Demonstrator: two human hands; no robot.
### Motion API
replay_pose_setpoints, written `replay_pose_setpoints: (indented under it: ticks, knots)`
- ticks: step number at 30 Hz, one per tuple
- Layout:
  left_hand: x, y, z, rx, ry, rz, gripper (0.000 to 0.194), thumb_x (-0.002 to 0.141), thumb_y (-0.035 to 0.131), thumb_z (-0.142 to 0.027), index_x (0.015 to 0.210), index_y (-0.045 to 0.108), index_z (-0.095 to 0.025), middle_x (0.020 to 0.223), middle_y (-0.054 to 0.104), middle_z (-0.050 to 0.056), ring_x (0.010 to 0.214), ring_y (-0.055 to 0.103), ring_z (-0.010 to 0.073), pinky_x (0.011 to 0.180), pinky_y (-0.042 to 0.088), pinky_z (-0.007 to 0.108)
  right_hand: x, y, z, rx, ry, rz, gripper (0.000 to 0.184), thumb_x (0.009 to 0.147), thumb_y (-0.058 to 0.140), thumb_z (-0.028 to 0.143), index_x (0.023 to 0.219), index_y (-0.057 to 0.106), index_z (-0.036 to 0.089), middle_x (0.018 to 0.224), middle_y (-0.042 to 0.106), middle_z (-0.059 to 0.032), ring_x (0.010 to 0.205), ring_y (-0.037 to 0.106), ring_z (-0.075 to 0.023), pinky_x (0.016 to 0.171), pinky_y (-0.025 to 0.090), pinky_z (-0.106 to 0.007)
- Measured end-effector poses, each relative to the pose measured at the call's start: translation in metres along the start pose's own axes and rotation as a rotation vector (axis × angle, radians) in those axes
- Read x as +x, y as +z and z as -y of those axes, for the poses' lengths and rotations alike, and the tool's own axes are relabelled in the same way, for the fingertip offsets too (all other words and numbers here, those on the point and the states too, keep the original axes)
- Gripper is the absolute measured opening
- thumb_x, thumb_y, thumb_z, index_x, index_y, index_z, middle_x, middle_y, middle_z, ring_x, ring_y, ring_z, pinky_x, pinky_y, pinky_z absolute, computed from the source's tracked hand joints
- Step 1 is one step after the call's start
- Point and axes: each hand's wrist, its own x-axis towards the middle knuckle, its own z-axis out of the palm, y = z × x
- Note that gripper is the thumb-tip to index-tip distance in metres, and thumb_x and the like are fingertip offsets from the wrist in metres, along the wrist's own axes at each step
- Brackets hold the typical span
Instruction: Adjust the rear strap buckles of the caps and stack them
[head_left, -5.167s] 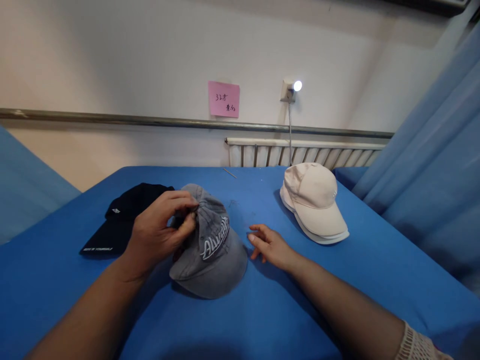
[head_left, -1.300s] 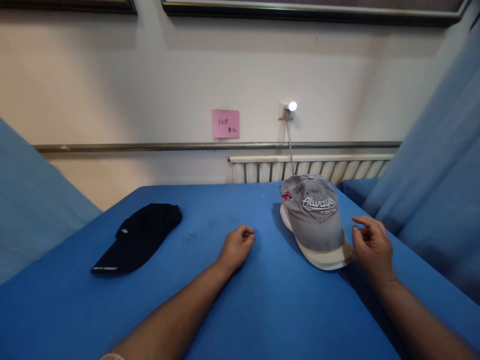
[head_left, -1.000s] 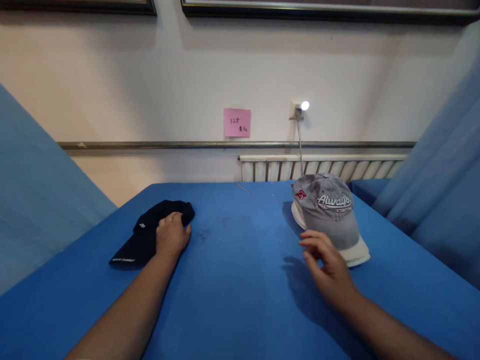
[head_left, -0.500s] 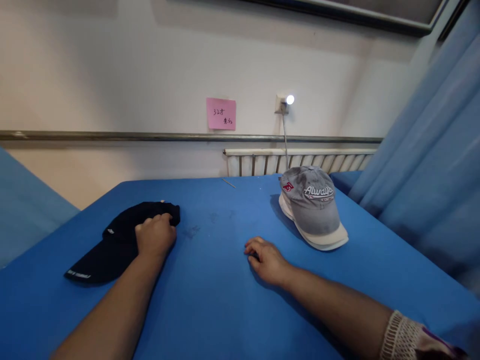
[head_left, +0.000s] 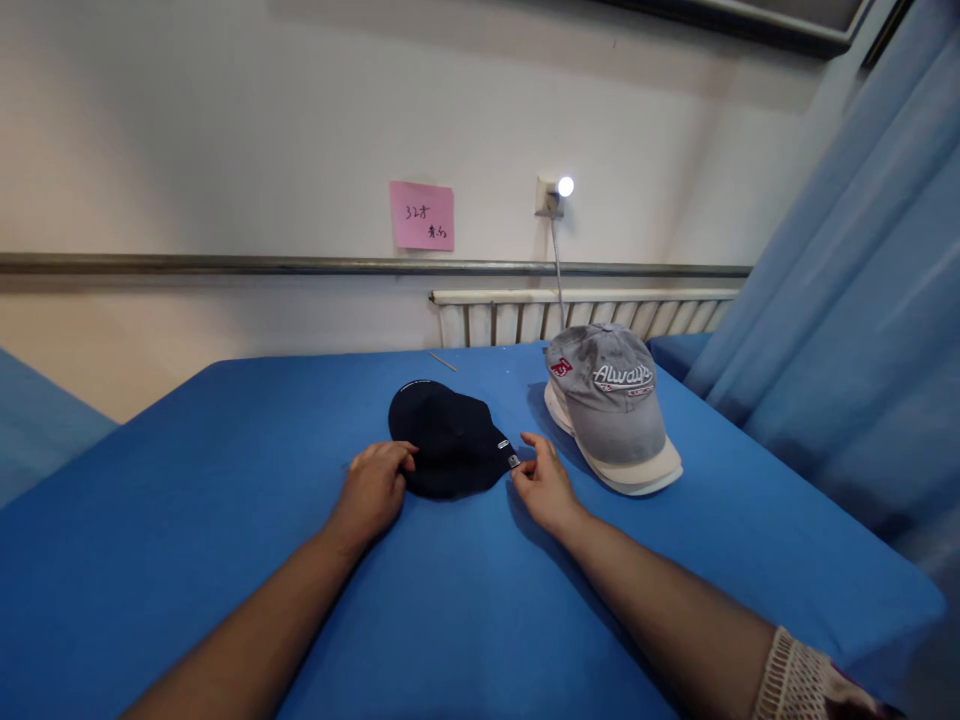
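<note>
And here are both arms, angled inward from the lower corners of the view; the left forearm [head_left: 255,610] bare, slanting up and to the right; the left hand [head_left: 375,492] leans the same way, back uppermost, fingers bent and held together, tips pointing right; on the other side, the right forearm [head_left: 667,610] slopes up and leftward, bare below its sleeve [head_left: 799,680]; the right hand [head_left: 551,490] tilts left, index finger stretched out above the rest, thumb beneath it; two hands nearly level, apart, facing each other!
</note>
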Motion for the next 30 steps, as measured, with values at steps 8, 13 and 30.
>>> replay_pose_setpoints:
  ticks: [8, 13, 30]
  knots:
    - [-0.011, 0.0, -0.035, -0.085, 0.277, 0.035, 0.022, 0.091, 0.05, -0.021, 0.11, 0.061, -0.019, 0.118, 0.068, 0.009, 0.112, 0.061, 0.0255, 0.1, 0.046, 0.044, -0.003, -0.016, 0.017, -0.197, 0.019, 0.16, 0.034, 0.078, 0.059, 0.009, 0.111, 0.064, 0.019, 0.127, 0.058, -0.0097, 0.103, 0.061, -0.0222, 0.097, 0.046, -0.039]
    - [-0.009, 0.013, -0.044, 0.009, 0.306, 0.19, 0.029, 0.09, 0.059, -0.026, 0.118, 0.063, -0.019, 0.122, 0.068, 0.01, 0.114, 0.061, 0.0289, 0.1, 0.045, 0.049, -0.002, -0.025, 0.024, -0.27, 0.01, 0.243, 0.029, 0.08, 0.063, 0.012, 0.108, 0.065, 0.02, 0.117, 0.064, -0.0079, 0.113, 0.056, -0.0252, 0.103, 0.041, -0.04]
    - [-0.004, -0.001, -0.041, -0.622, -0.274, 0.101, 0.029, 0.088, 0.053, -0.046, 0.084, 0.063, -0.019, 0.073, 0.063, 0.0, 0.071, 0.06, 0.0189, 0.068, 0.048, 0.031, -0.01, -0.021, 0.042, -0.296, -0.146, 0.394, 0.031, 0.082, 0.071, 0.017, 0.111, 0.063, 0.021, 0.112, 0.062, -0.0071, 0.109, 0.056, -0.0237, 0.097, 0.044, -0.039]
